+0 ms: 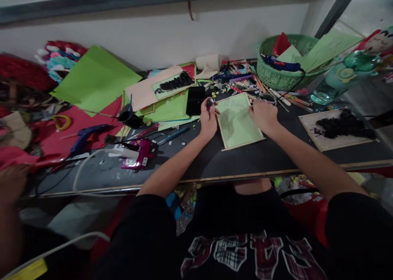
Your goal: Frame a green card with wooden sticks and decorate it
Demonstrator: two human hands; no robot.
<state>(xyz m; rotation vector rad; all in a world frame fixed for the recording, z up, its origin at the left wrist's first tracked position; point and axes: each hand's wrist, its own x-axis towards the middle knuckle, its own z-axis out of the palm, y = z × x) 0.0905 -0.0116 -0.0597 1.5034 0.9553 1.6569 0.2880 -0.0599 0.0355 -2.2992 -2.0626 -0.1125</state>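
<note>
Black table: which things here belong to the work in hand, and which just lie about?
In use, it seems: pale green card with edging strips; left hand and right hand at its sides.
Apparently lying about: black phone; green basket; blue glue gun.

Single view, head-worn. Camera sits above the wearer's chest and faces forward and down across the dark bench (239,161). Shirt front at the lower edge, both hands near mid-view, wall (153,38) behind the bench along the top. Coverage is wide, taking in the bench's near edge. No second view shares this scene.
</note>
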